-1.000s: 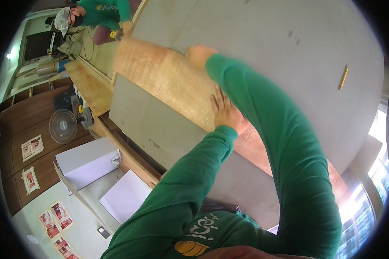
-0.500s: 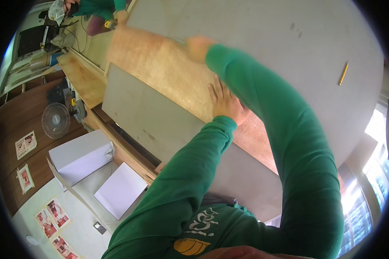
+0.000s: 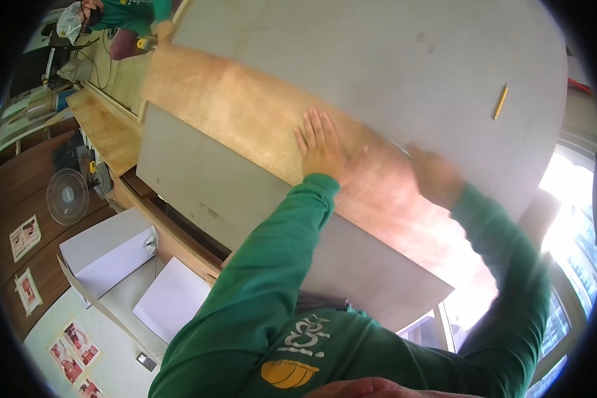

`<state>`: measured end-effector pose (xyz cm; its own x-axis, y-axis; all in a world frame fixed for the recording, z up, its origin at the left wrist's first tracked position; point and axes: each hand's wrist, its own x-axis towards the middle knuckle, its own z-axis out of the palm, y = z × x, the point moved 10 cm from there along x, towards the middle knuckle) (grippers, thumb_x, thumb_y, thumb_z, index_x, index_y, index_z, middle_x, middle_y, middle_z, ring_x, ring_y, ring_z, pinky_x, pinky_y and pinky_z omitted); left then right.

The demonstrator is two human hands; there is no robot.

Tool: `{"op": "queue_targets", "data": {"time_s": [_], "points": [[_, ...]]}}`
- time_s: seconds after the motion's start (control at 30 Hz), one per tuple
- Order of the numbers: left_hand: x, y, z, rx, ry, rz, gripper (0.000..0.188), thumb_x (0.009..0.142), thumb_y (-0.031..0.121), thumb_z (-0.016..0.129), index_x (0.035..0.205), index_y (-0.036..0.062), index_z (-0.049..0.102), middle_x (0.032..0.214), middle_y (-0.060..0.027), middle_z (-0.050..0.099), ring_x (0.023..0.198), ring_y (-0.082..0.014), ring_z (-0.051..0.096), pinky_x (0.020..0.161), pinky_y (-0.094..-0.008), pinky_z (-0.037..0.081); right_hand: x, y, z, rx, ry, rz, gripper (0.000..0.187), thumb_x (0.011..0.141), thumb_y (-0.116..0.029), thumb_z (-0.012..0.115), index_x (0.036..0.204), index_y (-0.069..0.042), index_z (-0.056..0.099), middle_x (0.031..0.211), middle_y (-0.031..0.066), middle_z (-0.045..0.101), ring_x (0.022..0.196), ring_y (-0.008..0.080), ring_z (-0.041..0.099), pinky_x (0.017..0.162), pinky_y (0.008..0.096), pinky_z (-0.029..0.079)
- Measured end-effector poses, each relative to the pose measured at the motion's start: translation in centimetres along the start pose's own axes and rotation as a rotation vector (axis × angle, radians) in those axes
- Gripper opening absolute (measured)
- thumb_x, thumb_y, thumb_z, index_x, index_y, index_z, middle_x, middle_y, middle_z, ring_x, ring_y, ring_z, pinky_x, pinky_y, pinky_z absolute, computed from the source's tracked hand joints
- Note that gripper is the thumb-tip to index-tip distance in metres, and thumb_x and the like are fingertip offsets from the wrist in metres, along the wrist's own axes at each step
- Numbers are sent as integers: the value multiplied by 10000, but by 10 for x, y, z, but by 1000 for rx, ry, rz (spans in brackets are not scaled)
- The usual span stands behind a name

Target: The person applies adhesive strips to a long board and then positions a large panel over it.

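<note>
Broad grey board [image 3: 351,53]: lying flat
Long tan wooden plank [image 3: 212,86]: crossing it
Left hand [image 3: 324,151]: spreading on plank
Right hand [image 3: 438,176]: blurring at plank edge, can't tell grip

The person I'm watching wears a green sweatshirt [image 3: 371,348], its long sleeves [image 3: 265,259] loose and creased, the left one narrowing to a snug, ribbed-looking cuff [image 3: 323,184]. White lettering [image 3: 305,335] runs over the chest, and next to it sits a rounded yellow emblem [image 3: 288,373] with dark curved lines. The left fingers [image 3: 320,129] are bare; the right hand [image 3: 438,175] is blurred.
</note>
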<state>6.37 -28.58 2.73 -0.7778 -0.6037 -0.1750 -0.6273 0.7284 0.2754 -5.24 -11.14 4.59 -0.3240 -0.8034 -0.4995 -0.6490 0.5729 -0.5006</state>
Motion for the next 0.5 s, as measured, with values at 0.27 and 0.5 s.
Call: {"op": "queue_targets", "data": {"time_s": [0.27, 0.5], "points": [[3, 4, 0, 5, 9, 22, 1091, 802, 615, 585, 1480, -107, 126, 1565, -284, 93, 1476, -385, 37, 1173, -547, -3, -43, 30, -58, 198, -136, 99, 251, 848, -85, 525, 1089, -24, 556, 865, 199, 615, 756, 350, 586, 685, 440, 466], [7, 13, 0, 31, 19, 44, 1070, 796, 600, 596, 1465, -120, 173, 1550, -304, 133, 1466, -405, 85, 1166, -564, 35, 176, -77, -40, 424, 72, -97, 476, 977, -386, 471, 1300, -47, 557, 1291, 193, 585, 1179, 339, 559, 1026, 413, 414]]}}
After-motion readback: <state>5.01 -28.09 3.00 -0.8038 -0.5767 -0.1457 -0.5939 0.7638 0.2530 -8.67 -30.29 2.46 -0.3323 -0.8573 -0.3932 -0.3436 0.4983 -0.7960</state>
